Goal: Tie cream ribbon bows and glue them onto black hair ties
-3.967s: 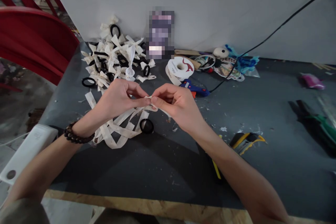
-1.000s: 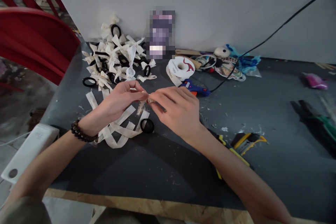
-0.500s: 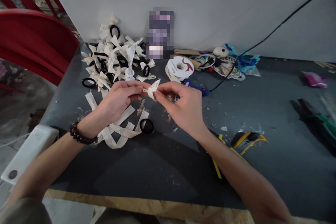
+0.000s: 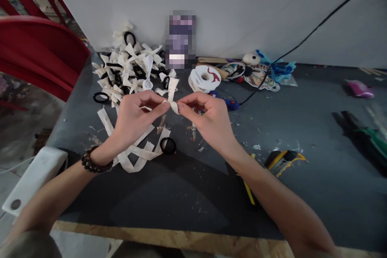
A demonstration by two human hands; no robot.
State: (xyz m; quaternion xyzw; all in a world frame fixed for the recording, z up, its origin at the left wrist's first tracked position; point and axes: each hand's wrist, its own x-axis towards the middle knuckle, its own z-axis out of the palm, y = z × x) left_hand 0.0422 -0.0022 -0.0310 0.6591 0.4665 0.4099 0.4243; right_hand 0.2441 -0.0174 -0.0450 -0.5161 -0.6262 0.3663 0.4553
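A white box lies at the left edge of the tabletop, toward the near left corner. Toward the far left corner sits a heap of pale bows mixed with black rings. Loose ribbon strips cross each other between that heap and the near edge, partly under the left hand. This hand pinches a short cream ribbon between thumb and fingers, above the tabletop's middle; one end stands up toward the far edge, and the middle is looped or twisted. A black ring lies below it, nearer the near edge. The right hand pinches the ribbon's other side, its fingertips close to the left hand's. Beyond it, toward the far edge, stand a ribbon spool and a blue glue gun. Farther right are a yellow-and-black cutter and, toward the right edge, green-handled pliers.
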